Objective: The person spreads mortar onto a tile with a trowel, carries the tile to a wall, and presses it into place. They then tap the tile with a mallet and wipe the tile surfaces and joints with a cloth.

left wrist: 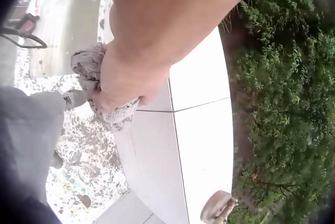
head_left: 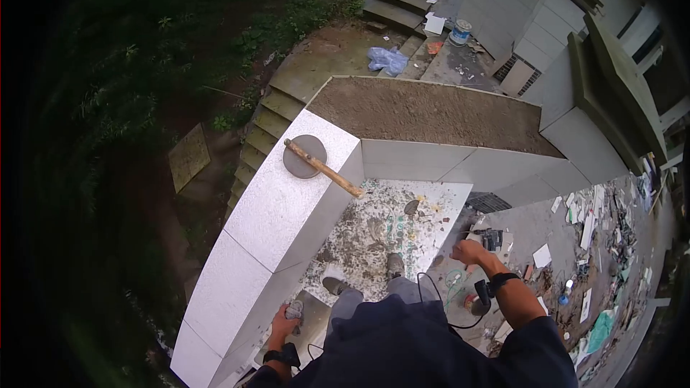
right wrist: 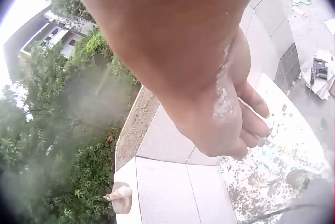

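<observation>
My left hand (head_left: 282, 325) grips a crumpled grey rag (left wrist: 88, 62), low beside the inner face of the white-tiled wall (head_left: 269, 205). Bits of the cloth stick out on both sides of the fingers in the left wrist view. My right hand (head_left: 468, 251) hangs in the air on the other side, its fingers loosely curled with nothing in them. Pale dust marks its skin in the right wrist view. On top of the wall lies a mallet (head_left: 327, 171) with a wooden handle and a round grey head, away from both hands.
A soil-filled planter (head_left: 431, 111) closes off the front. My shoes stand on a speckled, dirt-strewn white board (head_left: 374, 226). Tile scraps and rubble (head_left: 596, 244) cover the ground to the right. Mossy steps (head_left: 269, 118) drop away outside the wall, and a bucket (head_left: 460, 31) stands beyond the planter.
</observation>
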### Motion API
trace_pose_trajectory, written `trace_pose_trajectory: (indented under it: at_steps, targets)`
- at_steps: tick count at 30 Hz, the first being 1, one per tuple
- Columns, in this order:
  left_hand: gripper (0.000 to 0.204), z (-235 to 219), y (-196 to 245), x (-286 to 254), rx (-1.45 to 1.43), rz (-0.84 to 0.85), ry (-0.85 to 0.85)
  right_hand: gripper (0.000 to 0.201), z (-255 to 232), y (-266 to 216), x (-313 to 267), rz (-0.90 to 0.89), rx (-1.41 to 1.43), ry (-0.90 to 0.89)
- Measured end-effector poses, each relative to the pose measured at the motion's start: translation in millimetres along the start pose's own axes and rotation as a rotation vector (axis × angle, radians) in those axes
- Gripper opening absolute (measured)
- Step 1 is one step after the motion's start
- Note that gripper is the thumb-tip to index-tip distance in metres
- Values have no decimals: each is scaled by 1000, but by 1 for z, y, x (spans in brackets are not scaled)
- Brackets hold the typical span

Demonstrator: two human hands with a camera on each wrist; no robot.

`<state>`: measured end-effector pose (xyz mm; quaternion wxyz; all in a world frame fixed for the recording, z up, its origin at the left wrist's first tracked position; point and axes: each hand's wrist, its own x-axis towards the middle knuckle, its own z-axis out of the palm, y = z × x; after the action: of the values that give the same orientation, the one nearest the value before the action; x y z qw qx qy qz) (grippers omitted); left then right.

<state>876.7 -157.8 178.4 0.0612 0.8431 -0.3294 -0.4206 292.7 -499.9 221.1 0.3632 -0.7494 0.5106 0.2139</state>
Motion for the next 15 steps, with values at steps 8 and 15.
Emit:
trace_pose_trajectory:
  at_steps: [8, 15]
  targets:
    - [75, 22, -26, -126, -387, -349, -19, 16, -52, 161, -28, 162, -9, 356]
    - [71, 66, -62, -123, -511, -253, 84, 23, -53, 115, -47, 72, 6, 330]
